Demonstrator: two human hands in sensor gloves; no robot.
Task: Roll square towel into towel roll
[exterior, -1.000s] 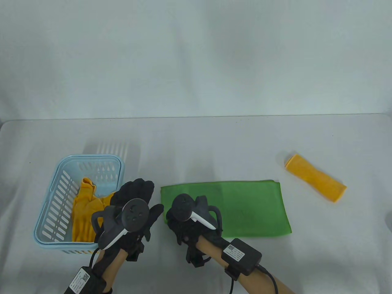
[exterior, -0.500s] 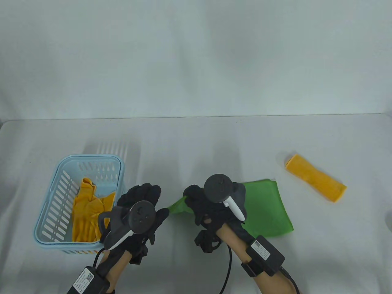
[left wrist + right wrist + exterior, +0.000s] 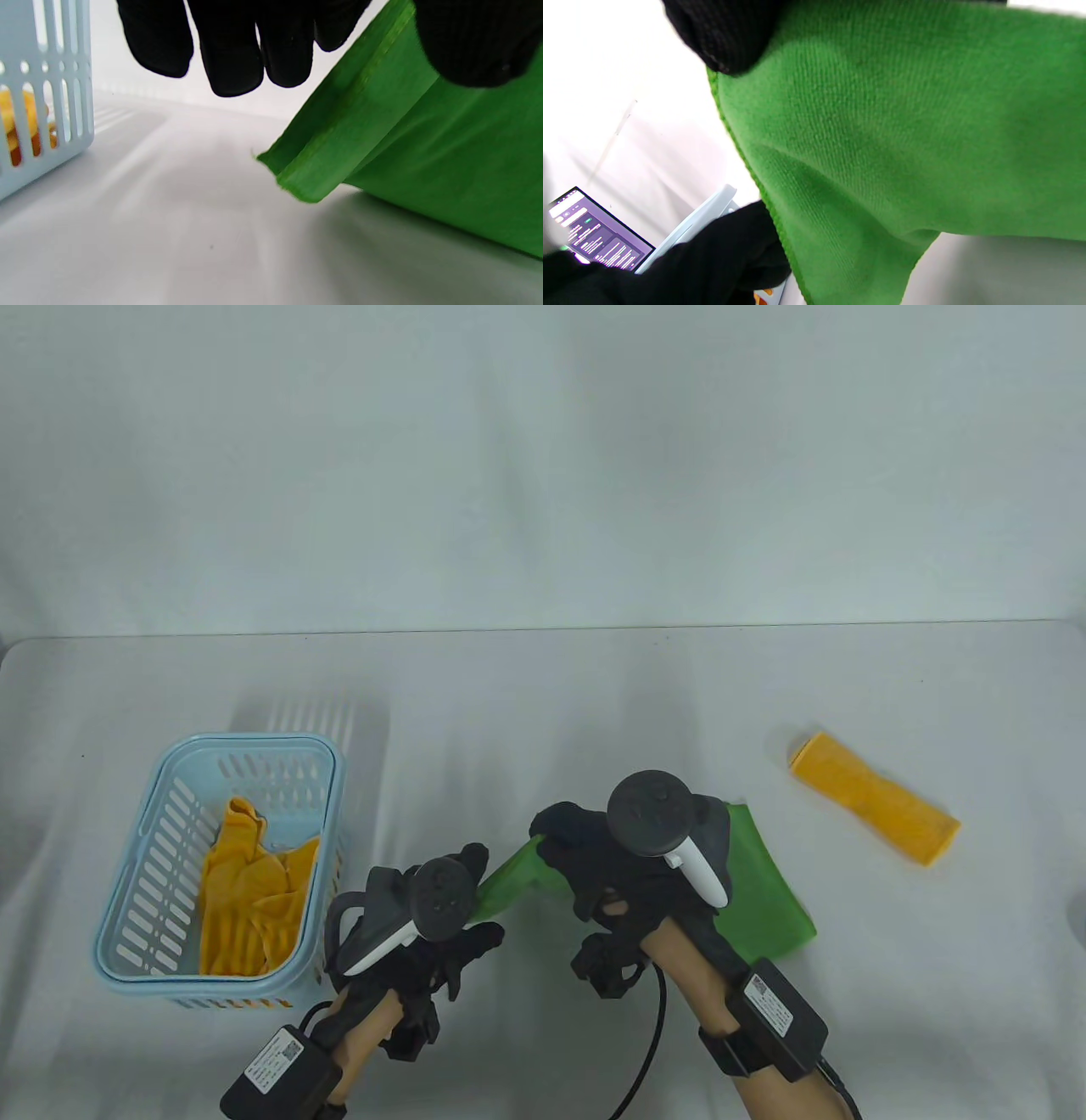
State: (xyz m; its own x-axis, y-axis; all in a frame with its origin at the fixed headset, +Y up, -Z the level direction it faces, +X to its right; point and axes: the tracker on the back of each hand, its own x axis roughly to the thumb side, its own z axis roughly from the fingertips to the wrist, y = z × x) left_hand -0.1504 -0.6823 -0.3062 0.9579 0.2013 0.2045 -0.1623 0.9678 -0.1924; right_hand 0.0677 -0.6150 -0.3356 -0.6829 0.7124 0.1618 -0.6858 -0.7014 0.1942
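Right hand (image 3: pixel 628 865): grips the raised left edge of the folded green microfibre towel (image 3: pixel 764 882).
Left hand (image 3: pixel 428 920): fingertips reach that edge; grip cannot tell.
Risk: the layers separate under the one-sided lift, giving a crooked roll.

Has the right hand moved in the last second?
Yes. The right hand has carried the green towel's left end up and rightward, toward the orange roll, which lies unmoved.

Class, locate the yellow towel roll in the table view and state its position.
The yellow towel roll lies on the table's right side, apart from and beyond the green towel that the right hand lifts.
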